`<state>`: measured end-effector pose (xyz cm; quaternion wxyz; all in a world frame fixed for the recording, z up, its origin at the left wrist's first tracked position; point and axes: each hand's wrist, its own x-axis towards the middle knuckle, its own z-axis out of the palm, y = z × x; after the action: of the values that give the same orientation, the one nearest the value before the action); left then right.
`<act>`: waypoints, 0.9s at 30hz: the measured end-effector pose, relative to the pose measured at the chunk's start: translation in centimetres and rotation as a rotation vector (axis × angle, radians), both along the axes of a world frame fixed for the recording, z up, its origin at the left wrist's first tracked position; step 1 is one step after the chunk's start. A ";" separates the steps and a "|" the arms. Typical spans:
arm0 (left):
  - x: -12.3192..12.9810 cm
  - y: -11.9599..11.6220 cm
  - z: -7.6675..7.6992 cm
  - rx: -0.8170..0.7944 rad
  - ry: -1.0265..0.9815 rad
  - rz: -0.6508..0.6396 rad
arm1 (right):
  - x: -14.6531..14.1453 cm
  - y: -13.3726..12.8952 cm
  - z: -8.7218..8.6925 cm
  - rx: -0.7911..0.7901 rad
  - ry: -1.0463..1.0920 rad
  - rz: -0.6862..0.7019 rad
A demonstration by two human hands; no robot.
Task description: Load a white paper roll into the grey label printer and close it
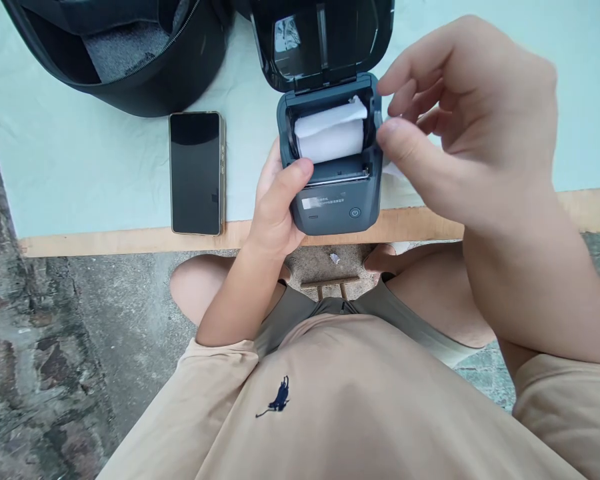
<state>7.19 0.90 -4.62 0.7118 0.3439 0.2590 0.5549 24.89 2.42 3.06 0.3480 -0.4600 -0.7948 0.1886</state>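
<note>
A dark grey label printer (337, 210) is held tilted above the table's front edge, its black lid (325, 40) swung up and back. Inside its bay lies a white paper roll (330, 137) with a loose end folded over the top. My left hand (280, 200) grips the printer's left side, thumb on the front rim beside the roll. Beside the right rim is my right hand (460, 127), thumb and index finger apart, other fingers curled; the thumb tip is at the rim or just touching it. Some white paper (393, 169) shows partly behind that hand.
On the pale green table cover (120, 167), a phone (195, 173) lies left of the printer. Behind it stands an open black zippered case (145, 80) with grey lining. The wooden table edge (95, 241) runs across, and a paper scrap (335, 259) is on the floor.
</note>
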 end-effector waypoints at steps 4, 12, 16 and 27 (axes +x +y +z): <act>0.4 -0.2 0.6 -0.004 0.023 0.013 | -0.2 -0.2 0.1 0.187 -0.220 0.024; 0.3 -0.3 1.3 0.002 0.087 0.002 | -1.2 -0.2 0.1 0.185 -0.293 -0.006; 0.3 0.0 1.5 -0.030 0.090 0.013 | -1.3 -0.3 0.0 0.188 -0.211 0.044; -0.1 0.0 0.1 -0.007 0.113 0.080 | -1.6 -0.6 -0.4 0.077 -0.047 0.110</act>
<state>7.12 0.86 -4.48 0.6745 0.3614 0.3144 0.5617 23.32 1.80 2.61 0.3358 -0.4060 -0.8336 0.1658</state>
